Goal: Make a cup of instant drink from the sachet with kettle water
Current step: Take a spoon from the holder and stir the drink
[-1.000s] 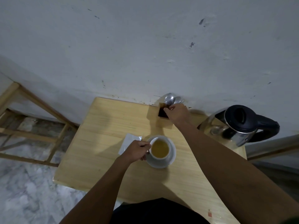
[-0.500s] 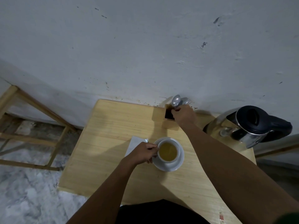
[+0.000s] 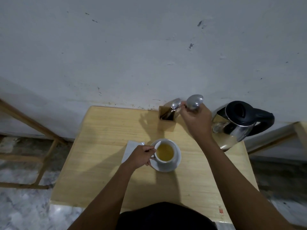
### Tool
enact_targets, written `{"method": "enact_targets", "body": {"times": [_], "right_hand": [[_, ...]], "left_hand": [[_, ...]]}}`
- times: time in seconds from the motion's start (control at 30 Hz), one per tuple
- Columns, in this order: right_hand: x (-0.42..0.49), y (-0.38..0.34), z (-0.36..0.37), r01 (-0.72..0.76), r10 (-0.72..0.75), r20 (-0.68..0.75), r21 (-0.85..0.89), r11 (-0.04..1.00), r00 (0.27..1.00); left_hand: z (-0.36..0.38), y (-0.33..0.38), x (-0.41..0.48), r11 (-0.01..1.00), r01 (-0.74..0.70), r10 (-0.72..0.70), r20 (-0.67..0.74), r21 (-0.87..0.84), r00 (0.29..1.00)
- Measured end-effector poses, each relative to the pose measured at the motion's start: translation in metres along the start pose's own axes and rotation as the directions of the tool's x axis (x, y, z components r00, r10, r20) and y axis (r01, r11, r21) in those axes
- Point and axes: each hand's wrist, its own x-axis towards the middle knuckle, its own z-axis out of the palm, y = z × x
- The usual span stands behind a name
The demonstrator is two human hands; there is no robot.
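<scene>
A white cup (image 3: 166,153) full of yellowish drink stands on a white saucer (image 3: 176,165) in the middle of the wooden table (image 3: 103,163). My left hand (image 3: 141,156) grips the cup's handle. My right hand (image 3: 196,120) is raised beside the wooden cutlery holder (image 3: 167,124) and holds a metal spoon (image 3: 194,102), bowl end up, clear of the holder. Another spoon (image 3: 175,104) stays in the holder. The steel kettle (image 3: 235,125) with a black lid stands at the right. A white sachet (image 3: 131,150) lies flat left of the saucer, partly under my left hand.
A grey wall runs right behind the table. A wooden frame (image 3: 28,130) stands on the marble floor to the left. Another wooden edge (image 3: 300,133) shows at the far right behind the kettle.
My right hand has lifted a spoon out of the cutlery holder and moved it up and to the right. My left hand has stayed on the cup's handle.
</scene>
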Motion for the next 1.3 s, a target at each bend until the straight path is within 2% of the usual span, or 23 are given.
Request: {"method": "enact_targets", "body": {"times": [0.2,0.33,0.47,0.6,0.77,1.0,1.1,1.3], "right_hand": [[-0.042,0.017,-0.023,-0.048,0.044,0.029,0.150,0.987,0.999],[-0.067,0.037,-0.030,-0.129,0.126,0.182,0.009,0.992,0.975],[-0.087,0.058,-0.032,-0.262,0.298,0.273,-0.161,0.951,0.915],[-0.102,0.065,-0.032,-0.189,0.315,0.334,-0.360,0.914,0.888],[-0.110,0.067,-0.032,-0.239,0.367,0.330,-0.370,0.898,0.870],[-0.114,0.067,-0.034,-0.103,0.356,0.420,-0.517,0.850,0.835],[-0.119,0.067,-0.038,-0.043,0.326,0.424,-0.552,0.832,0.845],[-0.124,0.069,-0.042,0.045,0.323,0.386,-0.699,0.713,0.864]], "left_hand": [[0.004,-0.004,-0.002,1.000,-0.031,0.031,-0.033,0.000,0.999],[0.007,-0.006,-0.004,0.999,-0.042,0.040,-0.058,-0.027,0.998],[0.010,-0.007,-0.006,0.998,-0.061,0.060,-0.096,-0.010,0.994],[0.014,-0.007,-0.010,0.996,-0.085,0.086,-0.129,0.010,0.988],[0.016,-0.005,-0.011,0.995,-0.097,0.101,-0.154,0.030,0.983],[0.015,-0.005,-0.009,0.997,-0.075,0.079,-0.148,0.027,0.986],[0.014,-0.004,-0.010,0.996,-0.076,0.081,-0.151,0.039,0.985],[0.014,-0.004,-0.008,0.997,-0.069,0.074,-0.135,0.039,0.988]]}}
